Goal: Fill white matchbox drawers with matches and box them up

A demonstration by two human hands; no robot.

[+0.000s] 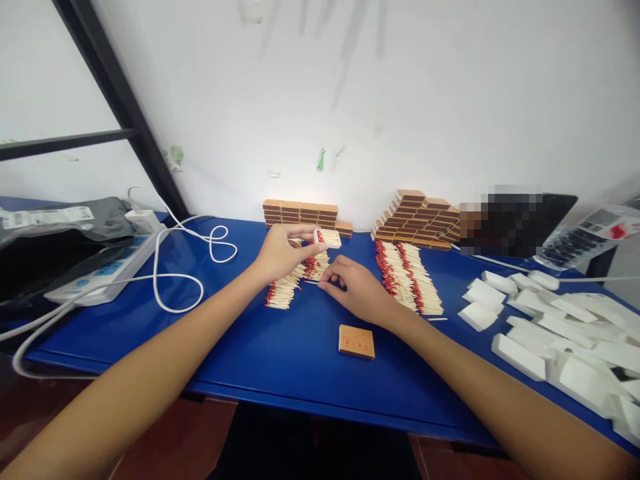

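My left hand point(285, 253) grips a small white matchbox tray point(335, 241) holding red-tipped matches, raised above the table. Just below and to the right, my right hand point(357, 287) has its thumb and forefinger pinched on a single match point(311, 282). Under and beside my left hand lies a pile of loose matches point(281, 293), partly hidden by it. A second, larger pile of matches point(413, 277) lies to the right, in rows. Nearer the front edge, an orange-brown matchbox sleeve point(357, 341) lies flat on the blue table point(240, 353).
Stacked matchboxes stand against the wall in a left stack point(300, 213) and a taller right stack point(420, 220). White empty trays point(560, 327) are heaped at right, near a dark tablet point(530, 223) and a plastic package point(590, 233). At left are a power strip point(105, 270) and loose white cables point(156, 267).
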